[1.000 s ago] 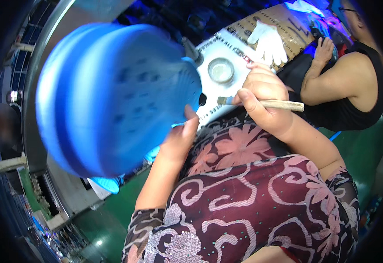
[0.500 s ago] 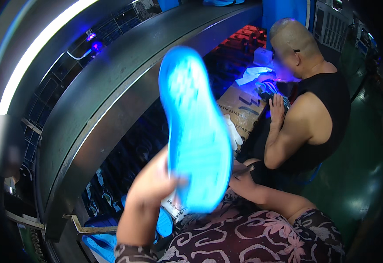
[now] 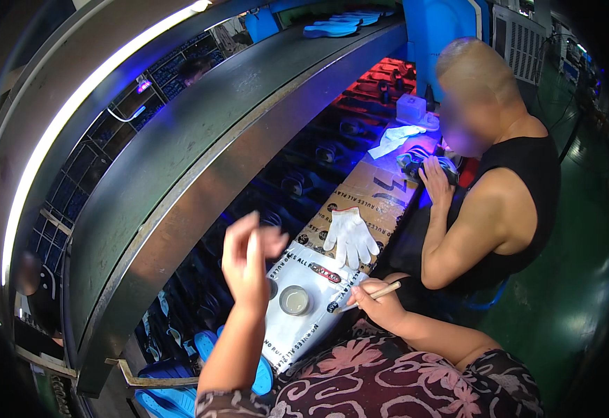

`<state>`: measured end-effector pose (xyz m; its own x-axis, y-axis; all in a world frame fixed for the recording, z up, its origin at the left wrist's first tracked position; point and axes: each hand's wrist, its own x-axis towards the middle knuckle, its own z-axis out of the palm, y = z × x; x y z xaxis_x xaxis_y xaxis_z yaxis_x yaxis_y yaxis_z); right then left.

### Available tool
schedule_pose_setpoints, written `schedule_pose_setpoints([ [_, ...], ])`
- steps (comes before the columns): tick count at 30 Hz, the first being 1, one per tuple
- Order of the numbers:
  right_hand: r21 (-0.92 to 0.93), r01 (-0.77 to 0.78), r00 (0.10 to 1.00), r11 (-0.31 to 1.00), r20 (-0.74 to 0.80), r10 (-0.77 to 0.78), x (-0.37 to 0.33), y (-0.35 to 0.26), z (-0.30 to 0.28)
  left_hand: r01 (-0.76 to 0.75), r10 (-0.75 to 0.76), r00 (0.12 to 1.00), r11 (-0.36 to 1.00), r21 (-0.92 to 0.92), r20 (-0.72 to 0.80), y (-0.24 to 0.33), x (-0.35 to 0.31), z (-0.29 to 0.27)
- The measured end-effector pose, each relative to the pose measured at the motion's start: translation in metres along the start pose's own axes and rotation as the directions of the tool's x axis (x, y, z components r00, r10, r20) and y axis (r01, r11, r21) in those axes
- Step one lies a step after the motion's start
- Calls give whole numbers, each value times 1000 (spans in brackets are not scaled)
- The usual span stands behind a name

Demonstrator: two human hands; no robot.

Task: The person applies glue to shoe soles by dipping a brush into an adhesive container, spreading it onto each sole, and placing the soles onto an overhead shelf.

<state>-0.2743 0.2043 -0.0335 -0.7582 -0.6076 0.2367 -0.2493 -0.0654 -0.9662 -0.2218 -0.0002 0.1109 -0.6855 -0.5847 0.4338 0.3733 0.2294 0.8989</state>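
My left hand (image 3: pixel 247 261) is raised over the work surface beside the dark belt. Nothing is in it, and its fingers are apart, a little curled and blurred by motion. Lower right of it, my right hand (image 3: pixel 381 308) grips a brush (image 3: pixel 390 288) with a pale wooden handle, its tip pointing left over the white plastic sheet (image 3: pixel 287 343). On that sheet stands a small round pot (image 3: pixel 295 300) of pale liquid. A white knitted glove (image 3: pixel 350 237) lies just beyond, on brown cardboard (image 3: pixel 311 235).
A dark conveyor belt (image 3: pixel 200 118) with a metal edge curves along the left; blue soles (image 3: pixel 331 29) lie at its far end. More blue soles (image 3: pixel 168 400) are at lower left. On the right a seated person (image 3: pixel 506 167) handles a shoe (image 3: pixel 416 164) under violet light.
The blue sole that my left hand held up has left it and I cannot tell where it lies. The view has shifted, showing the pot, glove and brush plainly.
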Motion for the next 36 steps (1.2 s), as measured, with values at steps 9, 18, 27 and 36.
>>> schedule_pose_setpoints([
  [9,59,-125,976,990,186,112,-9,-5,43,301,164,948,-170,938,-274,-43,-283,-281],
  [18,8,-157,950,988,273,149,-14,-4,82,625,-305,759,90,776,-576,-73,-349,-326],
  [27,55,-322,923,945,243,300,-16,-4,84,725,-403,609,-68,686,-683,-69,-305,-296],
  [36,-33,-244,932,969,268,243,-14,-9,91,589,-859,458,487,-645,-230,-49,-307,-287],
])
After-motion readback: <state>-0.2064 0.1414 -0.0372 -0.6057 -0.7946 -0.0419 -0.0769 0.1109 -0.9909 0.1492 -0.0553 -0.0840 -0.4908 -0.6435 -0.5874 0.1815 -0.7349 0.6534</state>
